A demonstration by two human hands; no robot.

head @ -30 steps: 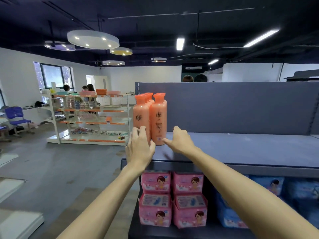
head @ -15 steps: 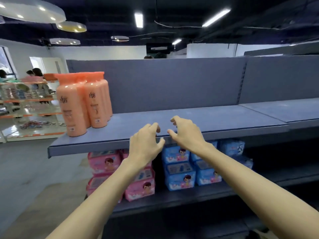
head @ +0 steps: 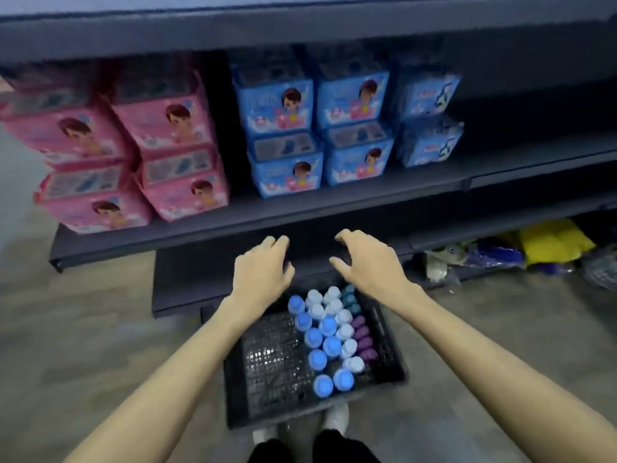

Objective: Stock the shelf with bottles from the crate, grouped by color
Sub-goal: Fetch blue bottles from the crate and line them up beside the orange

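Since a moment ago our gaze has dropped from the top shelf and its orange bottles to the crate (head: 267, 372) on the floor at our feet, and both hands have come down with it. Bottles (head: 329, 339) stand upright in the crate's right half, seen cap-first: blue caps, pale ones, teal at the far end, purple along the right wall. We judge them smooth, rigid plastic, light enough to lift one-handed, probably slick on the body, so the neck just under the cap is the sure place to pinch. Our left hand (head: 262, 275) and right hand (head: 369, 265) hover above the crate's far end, fingers loosely curled, holding nothing. Black lattice plastic forms the crate. Behind, soft pink packs (head: 167, 128) and blue packs (head: 283, 105) sit stacked on the dark metal shelf (head: 300, 208)
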